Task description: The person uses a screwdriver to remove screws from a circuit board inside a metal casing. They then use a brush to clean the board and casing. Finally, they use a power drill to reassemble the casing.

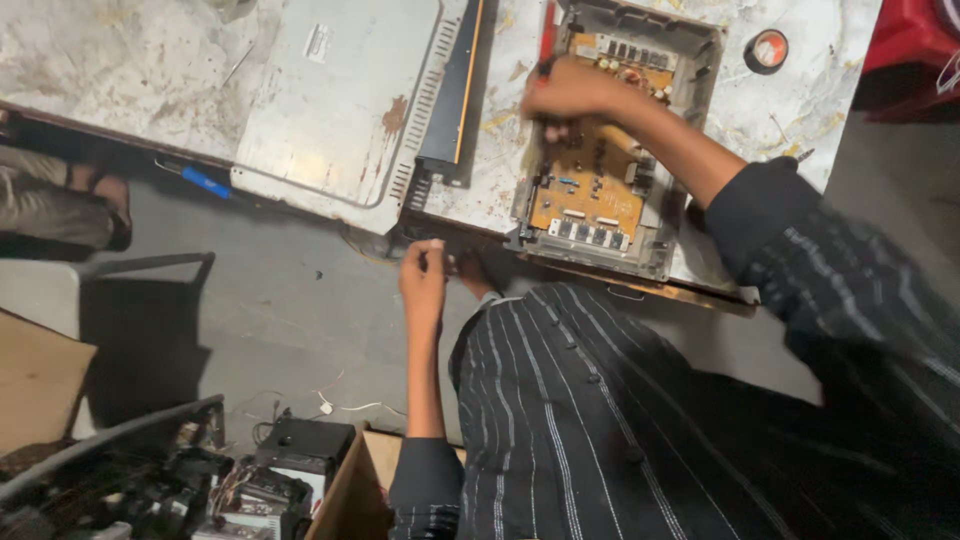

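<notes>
An orange circuit board (585, 195) sits inside a grey metal tray (690, 150) on a worn white table (120, 70). My right hand (570, 92) is closed around a red-handled screwdriver (547, 35), held upright over the board's far part. My left hand (424, 278) hangs below the table's near edge with thumb and fingers pinched together; something tiny may be between them, but I cannot make it out. My striped dark shirt (600, 420) fills the lower right.
A grey metal cover panel (340, 100) and a black strip (452, 90) lie left of the tray. A tape roll (766, 50) sits at the table's far right. A blue-handled tool (205, 181) rests by the table edge. Electronic scrap (200, 480) and a cardboard box (350, 490) stand on the floor.
</notes>
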A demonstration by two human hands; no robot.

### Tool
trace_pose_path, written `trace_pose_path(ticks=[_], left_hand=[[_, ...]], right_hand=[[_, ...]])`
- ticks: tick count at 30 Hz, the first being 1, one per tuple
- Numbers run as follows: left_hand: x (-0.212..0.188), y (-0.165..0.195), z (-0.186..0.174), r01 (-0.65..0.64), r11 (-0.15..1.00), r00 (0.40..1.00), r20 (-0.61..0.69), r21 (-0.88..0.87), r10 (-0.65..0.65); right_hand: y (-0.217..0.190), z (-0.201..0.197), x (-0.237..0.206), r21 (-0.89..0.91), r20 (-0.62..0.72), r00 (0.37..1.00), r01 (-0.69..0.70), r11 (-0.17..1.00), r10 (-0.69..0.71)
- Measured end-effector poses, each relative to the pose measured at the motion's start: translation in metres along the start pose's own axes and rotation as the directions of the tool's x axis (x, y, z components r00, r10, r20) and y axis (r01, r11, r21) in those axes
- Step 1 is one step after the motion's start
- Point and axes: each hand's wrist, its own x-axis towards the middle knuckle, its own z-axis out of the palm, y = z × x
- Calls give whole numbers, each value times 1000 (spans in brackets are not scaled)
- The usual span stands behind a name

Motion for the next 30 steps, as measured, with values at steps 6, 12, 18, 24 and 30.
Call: trace_pose_path(ticks=[6,12,18,24,30], left_hand=[[-6,-20,32,-20,983,1000,10,-182,22],[-16,-30,26,57,982,993,-93,-178,-74],[-16,-32,27,130,977,991,-1,-167,-132],[-15,-14,82,302,952,885,386,-51,-261],[-18,-6,130,154,984,918,357,86,-175]], right_hand=[[-19,-31,41,-483,-140,973,-229,845,184],[-11,-18,26,-800,-111,873,205,564,-476],[-18,3,25,-581,111,986,-36,813,123],[-45,-25,21,-800,-125,946,81,595,-298],[-52,-39,-23,-164,70,979,201,966,-192]])
